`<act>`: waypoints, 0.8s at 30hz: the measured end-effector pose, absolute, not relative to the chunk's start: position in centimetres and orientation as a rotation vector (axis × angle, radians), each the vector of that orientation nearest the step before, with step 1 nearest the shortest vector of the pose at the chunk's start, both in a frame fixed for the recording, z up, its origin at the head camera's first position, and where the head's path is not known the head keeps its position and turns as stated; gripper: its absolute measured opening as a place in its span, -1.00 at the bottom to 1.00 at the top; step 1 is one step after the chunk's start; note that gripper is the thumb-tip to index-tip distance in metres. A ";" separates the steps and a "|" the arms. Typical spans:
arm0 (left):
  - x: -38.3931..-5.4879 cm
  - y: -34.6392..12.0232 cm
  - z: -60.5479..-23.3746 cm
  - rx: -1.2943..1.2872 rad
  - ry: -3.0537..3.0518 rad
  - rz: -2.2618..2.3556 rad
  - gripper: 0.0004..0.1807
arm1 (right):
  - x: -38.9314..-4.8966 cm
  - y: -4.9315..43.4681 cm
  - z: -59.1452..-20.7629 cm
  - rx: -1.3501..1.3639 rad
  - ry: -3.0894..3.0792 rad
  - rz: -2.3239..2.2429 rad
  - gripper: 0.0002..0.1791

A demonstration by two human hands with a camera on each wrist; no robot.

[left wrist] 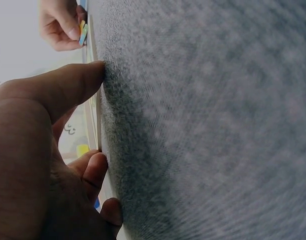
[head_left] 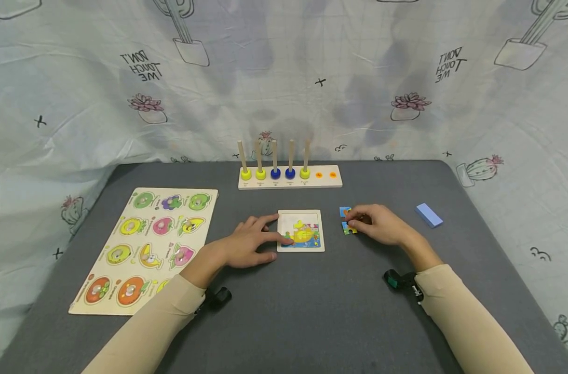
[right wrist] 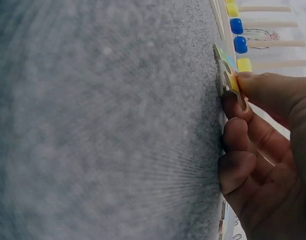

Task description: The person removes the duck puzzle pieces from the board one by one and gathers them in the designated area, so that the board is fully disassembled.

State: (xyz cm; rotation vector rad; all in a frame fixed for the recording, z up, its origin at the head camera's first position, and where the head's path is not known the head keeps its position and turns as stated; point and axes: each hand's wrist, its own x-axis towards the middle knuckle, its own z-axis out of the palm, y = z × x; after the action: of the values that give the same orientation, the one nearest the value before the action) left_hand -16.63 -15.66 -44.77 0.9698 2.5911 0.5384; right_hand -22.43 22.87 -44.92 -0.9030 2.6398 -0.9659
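Note:
A square jigsaw tray [head_left: 300, 212] with a duck picture partly filled in lies at the middle of the table. My left hand [head_left: 246, 242] rests at its left side, index finger over the picture, thumb and another fingertip by the frame. To the tray's right, my right hand [head_left: 379, 224] pinches a jigsaw piece [right wrist: 232, 82] between thumb and index finger, low over the cloth. Another blue jigsaw piece [head_left: 344, 211] lies just behind those fingertips, partly covered by the hand. The left wrist view also shows the right hand [left wrist: 61, 25] holding its piece.
A fruit puzzle board [head_left: 146, 227] lies at the left, under the left forearm. Behind the tray stands a peg board [head_left: 291, 183] with upright sticks and yellow and blue beads. A blue block [head_left: 429, 215] is at the right. A patterned curtain [head_left: 284, 78] hangs behind.

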 end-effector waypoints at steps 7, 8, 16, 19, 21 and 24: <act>-16.6 -15.7 -44.8 0.973 2.585 0.544 -0.50 | -22.3 22.8 -44.9 -0.941 2.692 -0.910 -0.92; -16.6 -15.7 -44.8 0.973 2.585 0.543 -0.50 | -22.3 22.8 -44.9 -0.953 2.695 -0.911 -0.93; -16.7 -15.8 -44.9 0.980 2.585 0.549 -0.49 | -22.3 22.7 -45.0 -1.016 2.712 -0.942 -0.98; -16.7 -15.8 -45.0 0.976 2.586 0.544 -0.49 | -22.2 22.7 -44.9 -0.995 2.695 -0.934 -0.96; -16.7 -15.8 -45.0 0.973 2.587 0.542 -0.50 | -22.2 22.8 -44.8 -0.976 2.683 -0.927 -0.93; -16.6 -15.7 -45.1 0.978 2.604 0.532 -0.50 | -22.2 22.8 -44.5 -0.961 2.677 -0.920 -0.95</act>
State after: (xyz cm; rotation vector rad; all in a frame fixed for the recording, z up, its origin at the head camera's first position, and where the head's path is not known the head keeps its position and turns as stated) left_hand -16.61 -15.72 -45.06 0.9782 2.6036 0.5322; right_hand -22.16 22.78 -44.55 -0.9608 2.6769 -0.9203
